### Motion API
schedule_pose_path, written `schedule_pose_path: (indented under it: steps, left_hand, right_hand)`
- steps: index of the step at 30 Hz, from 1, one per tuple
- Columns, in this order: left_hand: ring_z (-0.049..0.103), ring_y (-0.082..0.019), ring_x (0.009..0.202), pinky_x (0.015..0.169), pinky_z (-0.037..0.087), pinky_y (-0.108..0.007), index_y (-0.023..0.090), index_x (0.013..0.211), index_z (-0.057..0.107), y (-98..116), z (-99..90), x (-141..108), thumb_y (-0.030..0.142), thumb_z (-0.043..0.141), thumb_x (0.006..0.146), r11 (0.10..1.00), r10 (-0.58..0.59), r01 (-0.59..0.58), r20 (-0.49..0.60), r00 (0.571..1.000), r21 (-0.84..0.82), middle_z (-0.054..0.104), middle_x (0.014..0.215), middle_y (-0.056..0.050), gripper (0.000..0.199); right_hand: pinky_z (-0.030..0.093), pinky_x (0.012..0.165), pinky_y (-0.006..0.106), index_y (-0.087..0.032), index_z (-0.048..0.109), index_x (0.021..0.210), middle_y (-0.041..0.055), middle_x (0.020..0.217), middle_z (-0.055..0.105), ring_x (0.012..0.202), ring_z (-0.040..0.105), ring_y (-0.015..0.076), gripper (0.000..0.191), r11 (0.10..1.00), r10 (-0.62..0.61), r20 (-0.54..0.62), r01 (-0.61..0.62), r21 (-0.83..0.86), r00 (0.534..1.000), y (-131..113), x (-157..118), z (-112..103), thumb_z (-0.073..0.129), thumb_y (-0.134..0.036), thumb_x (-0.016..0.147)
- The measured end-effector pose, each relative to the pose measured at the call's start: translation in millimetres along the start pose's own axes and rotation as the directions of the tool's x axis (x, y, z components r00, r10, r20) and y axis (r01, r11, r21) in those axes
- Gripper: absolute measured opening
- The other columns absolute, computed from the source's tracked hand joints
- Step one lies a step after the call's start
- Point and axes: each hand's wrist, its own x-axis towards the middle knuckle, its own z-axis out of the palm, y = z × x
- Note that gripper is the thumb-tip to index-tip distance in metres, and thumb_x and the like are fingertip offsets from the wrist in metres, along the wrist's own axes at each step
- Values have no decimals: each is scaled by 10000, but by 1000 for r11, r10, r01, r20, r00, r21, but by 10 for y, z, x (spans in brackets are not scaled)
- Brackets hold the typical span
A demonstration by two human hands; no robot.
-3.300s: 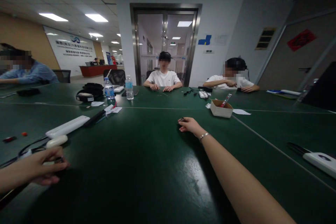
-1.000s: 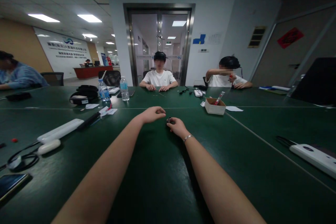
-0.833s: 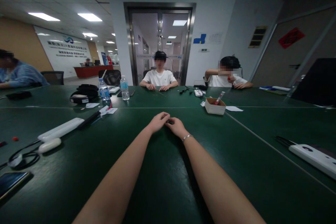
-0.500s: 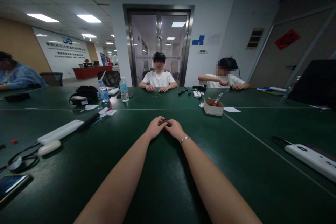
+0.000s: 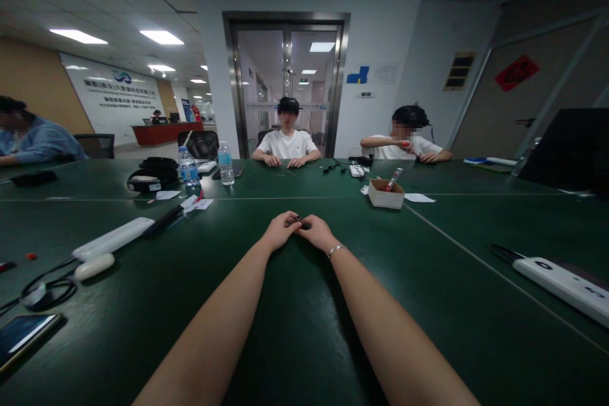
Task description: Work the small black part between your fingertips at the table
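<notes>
My left hand (image 5: 280, 230) and my right hand (image 5: 316, 232) meet over the middle of the green table (image 5: 304, 304). Both have their fingers curled in, with the fingertips pressed together. Between them shows a tiny dark thing (image 5: 299, 219), mostly covered by the fingers and too small to name. A silver bracelet (image 5: 336, 251) circles my right wrist. Closest to the hands is an open cardboard box (image 5: 386, 198), farther off to the right, with a red-and-clear tool (image 5: 394, 179) standing in it.
On the left lie a phone (image 5: 26, 337), a white power strip (image 5: 114, 238), cables and two water bottles (image 5: 226, 165). Another power strip (image 5: 564, 285) lies at the right. Across the table sit two people in white shirts (image 5: 287, 143); a third person (image 5: 40, 137) sits far left.
The view has shifted very slightly. My hands stay together in the same place, with barely any finger movement. The person at the right has moved a hand a little.
</notes>
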Motion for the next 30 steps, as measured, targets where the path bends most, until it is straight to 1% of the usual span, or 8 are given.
schedule_pose_path:
  steps: [4,8,12,15,18,24,30]
  left_hand:
    - [582,-129,724,700,477,-256,185,947,557,-22,-2,-2,297,565,761,1000,-1,1,6,1000,-20,602,838,-17,216]
    - [585,-138,762,727,474,-266,187,960,566,-23,-7,-36,307,564,764,1000,-8,9,5,1000,-13,610,869,-29,230]
    - [579,-147,805,754,466,-273,187,975,575,21,-8,-86,330,555,771,1000,-15,15,-18,1000,18,613,907,-43,250]
    - [578,-150,804,747,469,-271,179,975,575,40,-6,-108,314,558,770,1000,-9,9,-8,1000,-9,609,907,-49,246]
    - [578,-153,824,755,468,-273,179,980,576,28,-1,-111,297,564,764,1000,-5,5,-17,1000,-27,606,921,-53,247]
    - [586,-159,809,763,469,-287,166,957,577,-14,7,-91,289,573,757,999,-15,14,-20,1000,-49,613,892,-55,235]
    - [581,-160,830,764,471,-288,173,958,578,-7,17,-105,277,571,757,998,-12,10,-25,1000,-67,606,928,-58,226]
  right_hand:
    - [405,695,253,-156,691,883,59,900,606,826,562,192,209,1000,1,9,-1,5,1000,-11,-14,-15,678,-304,736]
    - [403,712,260,-163,687,888,57,909,607,844,561,196,212,1000,7,6,-7,28,1000,17,-24,3,672,-313,738]
    - [407,701,253,-164,681,889,55,910,608,835,561,187,205,999,5,0,-5,53,1000,38,-51,29,665,-304,740]
    - [411,679,249,-160,676,895,54,907,607,816,563,183,218,998,21,-7,-21,64,1000,21,-79,35,665,-312,740]
    - [412,673,252,-157,675,894,55,901,605,809,564,183,219,997,35,-16,-34,62,999,-3,-94,31,668,-315,742]
    - [408,680,255,-164,688,871,51,897,602,809,560,179,190,997,5,-2,-5,73,1000,16,-83,35,679,-300,738]
    - [408,655,247,-163,682,880,44,886,598,763,553,165,179,996,3,-40,0,84,999,27,-114,50,665,-281,746]
